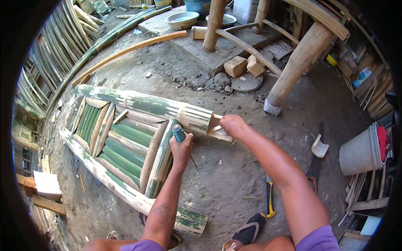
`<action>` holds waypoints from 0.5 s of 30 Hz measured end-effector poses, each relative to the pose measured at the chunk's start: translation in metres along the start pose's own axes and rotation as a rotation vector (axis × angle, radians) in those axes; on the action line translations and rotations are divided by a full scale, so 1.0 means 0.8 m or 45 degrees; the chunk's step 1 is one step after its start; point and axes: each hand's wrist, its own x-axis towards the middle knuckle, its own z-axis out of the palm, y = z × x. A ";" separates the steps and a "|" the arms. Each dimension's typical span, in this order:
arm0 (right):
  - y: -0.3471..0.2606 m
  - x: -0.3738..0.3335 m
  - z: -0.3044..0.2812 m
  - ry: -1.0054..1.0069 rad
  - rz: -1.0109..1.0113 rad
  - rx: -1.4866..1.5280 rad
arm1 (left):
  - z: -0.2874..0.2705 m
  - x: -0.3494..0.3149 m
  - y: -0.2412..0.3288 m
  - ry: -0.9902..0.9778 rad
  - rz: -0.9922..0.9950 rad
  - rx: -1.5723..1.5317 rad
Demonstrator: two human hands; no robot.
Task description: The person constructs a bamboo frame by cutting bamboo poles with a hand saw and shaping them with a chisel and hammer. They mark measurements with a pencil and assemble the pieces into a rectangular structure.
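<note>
A bamboo frame (157, 167) lies on the ground, with green and pale slats set between two thick poles. My left hand (182, 151) is closed around a blue-handled tool (179, 133) beside the frame's near crosspiece; its thin dark shaft points down below my fist. At the right end of the upper bamboo pole (167, 108), my right hand (234, 126) is closed on a pale split bamboo strip (218, 133) that sticks out of the pole's end. My fingers hide part of the strip. The lower bamboo pole (106, 175) runs toward my feet.
A yellow-and-black handled saw (270, 201) lies near my right foot. To the right stand a grey bucket (358, 148) and a curved bamboo offcut (319, 147). Log table legs (297, 62), bricks (235, 66) and basins (182, 19) are ahead; bamboo poles (63, 46) lean left.
</note>
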 end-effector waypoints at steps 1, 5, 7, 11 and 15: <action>-0.012 -0.005 -0.004 -0.099 0.050 -0.032 | 0.001 0.000 0.000 0.000 -0.004 -0.020; -0.105 -0.061 -0.014 -0.228 0.285 0.336 | 0.005 0.001 -0.010 0.014 0.007 0.057; -0.136 -0.083 -0.012 -0.384 -0.062 0.361 | 0.009 0.003 -0.015 -0.018 0.065 0.063; -0.112 -0.103 0.002 -0.308 0.105 0.388 | 0.014 0.003 -0.014 -0.027 0.009 0.126; -0.044 -0.142 0.032 -0.143 0.452 0.689 | 0.029 -0.008 -0.005 -0.122 0.071 0.270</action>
